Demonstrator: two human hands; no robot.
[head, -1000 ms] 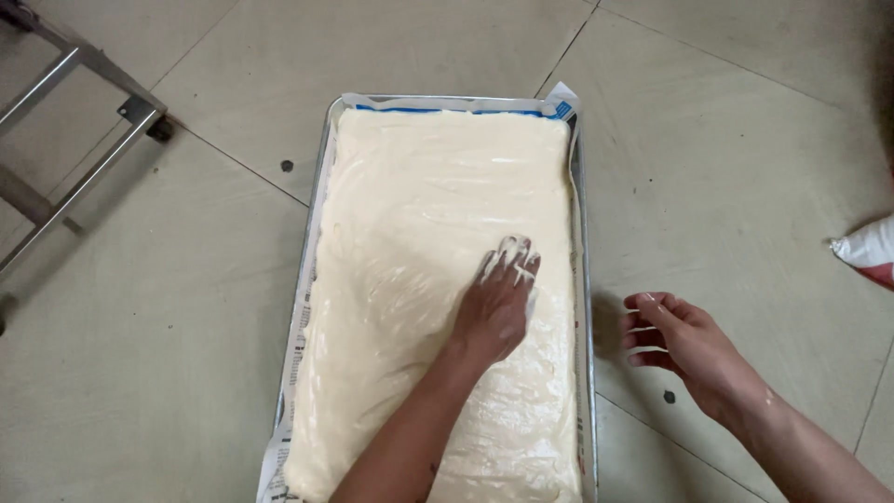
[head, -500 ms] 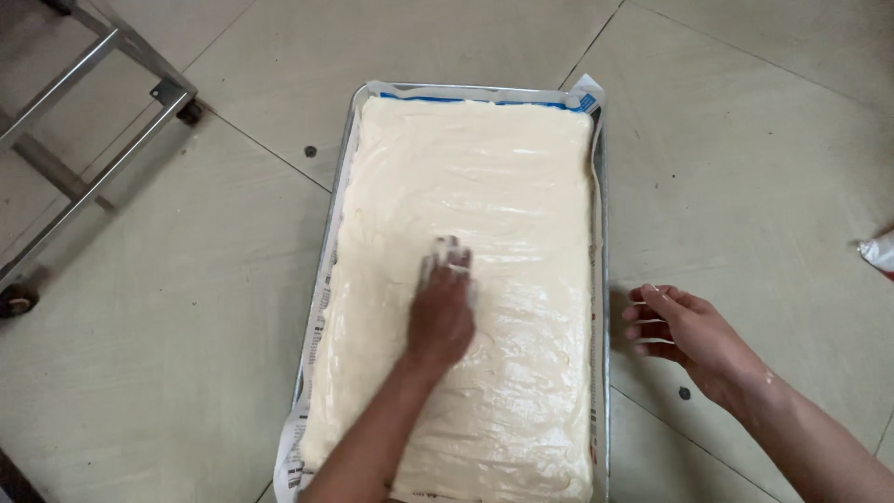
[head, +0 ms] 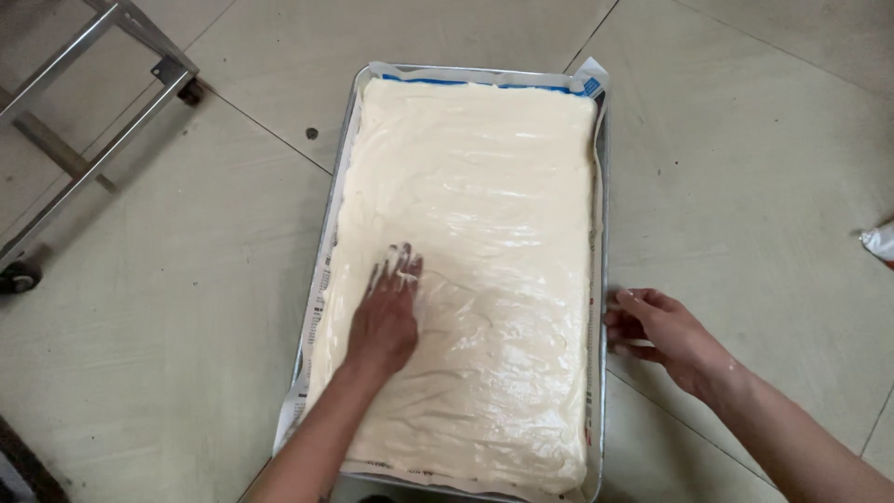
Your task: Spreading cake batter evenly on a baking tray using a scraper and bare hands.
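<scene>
My left hand [head: 386,317] lies flat and open on the pale batter [head: 466,270], palm down, fingers [head: 396,265] spread and smeared white; it grips nothing. It rests left of the tray's middle, toward the near end. The batter fills the long metal tray [head: 601,186] from end to end, glossy, with smear marks across its surface. A printed paper lining [head: 312,317] sticks out along the tray's left edge, and at the far end it shows a blue strip and a loose corner at the far right.

My right hand [head: 656,331] is at the tray's right rim near the near end, fingers loosely curled toward the metal edge; I cannot tell whether they touch it, and my grip there holds nothing.

The tray sits directly on the floor [head: 186,279], which is large pale greenish tiles with thin dark joints and a few dark spots. At the floor's far left corner stands a metal frame [head: 84,93] on a small caster [head: 19,278]. At the right edge a bit of white packaging [head: 880,242] pokes in.
</scene>
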